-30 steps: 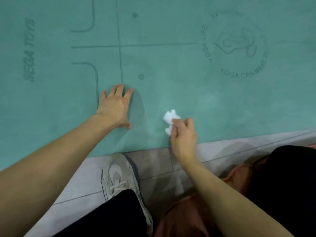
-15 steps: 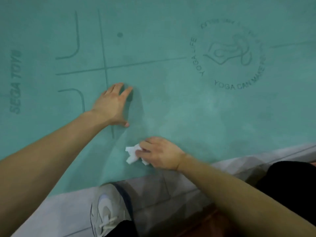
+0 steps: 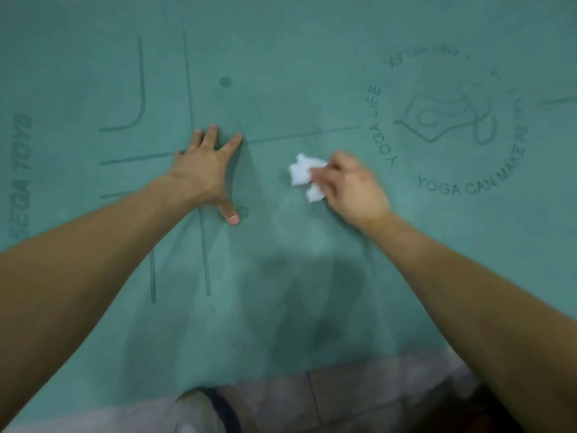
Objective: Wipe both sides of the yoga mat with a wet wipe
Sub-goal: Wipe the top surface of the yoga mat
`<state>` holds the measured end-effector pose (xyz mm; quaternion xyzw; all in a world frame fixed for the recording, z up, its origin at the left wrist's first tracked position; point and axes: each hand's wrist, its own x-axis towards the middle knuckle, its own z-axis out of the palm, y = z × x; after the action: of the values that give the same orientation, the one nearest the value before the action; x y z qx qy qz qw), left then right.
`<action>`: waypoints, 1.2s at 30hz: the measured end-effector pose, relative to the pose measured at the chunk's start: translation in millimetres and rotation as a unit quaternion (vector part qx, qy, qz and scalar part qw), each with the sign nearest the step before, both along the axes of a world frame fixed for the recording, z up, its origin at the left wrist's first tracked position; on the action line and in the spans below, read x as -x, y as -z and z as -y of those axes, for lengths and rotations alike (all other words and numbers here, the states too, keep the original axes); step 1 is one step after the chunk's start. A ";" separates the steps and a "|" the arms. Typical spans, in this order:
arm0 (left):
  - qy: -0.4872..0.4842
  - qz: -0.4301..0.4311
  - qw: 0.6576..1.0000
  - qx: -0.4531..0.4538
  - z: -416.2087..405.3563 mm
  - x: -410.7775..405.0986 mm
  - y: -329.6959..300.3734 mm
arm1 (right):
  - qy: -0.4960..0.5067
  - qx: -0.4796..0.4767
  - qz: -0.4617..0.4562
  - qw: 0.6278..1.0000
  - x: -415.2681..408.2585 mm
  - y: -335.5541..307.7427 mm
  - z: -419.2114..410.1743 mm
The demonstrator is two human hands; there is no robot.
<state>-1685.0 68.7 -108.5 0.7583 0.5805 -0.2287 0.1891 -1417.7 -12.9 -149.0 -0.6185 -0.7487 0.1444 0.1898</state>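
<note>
One teal yoga mat (image 3: 312,276) fills nearly the whole view, its matte surface printed with thin darker lines, two small dots, blurred lettering at its left edge and one round emblem toward the right. The left hand (image 3: 206,170) lies flat on the mat, fingers straight and spread, holding nothing, thumb tip beside the nearer dot. Right of it, one crumpled white wet wipe (image 3: 304,175) sits on the mat mid-width, pinched by the curled fingers of the right hand (image 3: 352,189). Past the mat's near edge are grey floor tiles (image 3: 359,398) and one pale shoe toe (image 3: 199,410).
</note>
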 end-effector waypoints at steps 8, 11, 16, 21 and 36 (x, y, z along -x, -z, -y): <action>-0.001 -0.022 0.999 -0.026 2.2 -3.0 -2.7 | -0.247 -0.020 0.013 0.969 90.7 8.4 -9.8; -0.007 -0.029 0.999 -0.033 5.6 0.8 -6.9 | -0.112 0.018 0.061 0.992 42.0 10.8 -67.6; -0.006 -0.037 0.998 -0.041 4.8 -1.3 -11.1 | 0.059 0.011 -0.002 0.998 76.7 11.7 -70.2; 0.000 -0.040 0.998 -0.044 6.0 1.5 -10.8 | -0.159 -0.026 0.102 0.982 28.7 13.0 -102.2; 0.016 -0.054 0.997 -0.049 4.7 -2.8 -11.5 | -0.070 -0.086 0.011 0.994 62.6 25.4 -55.1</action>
<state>-1682.3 64.0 -97.0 0.7623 0.5880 -0.2441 0.1164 -1480.3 42.2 -174.4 -0.5472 -0.8022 0.0857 0.2229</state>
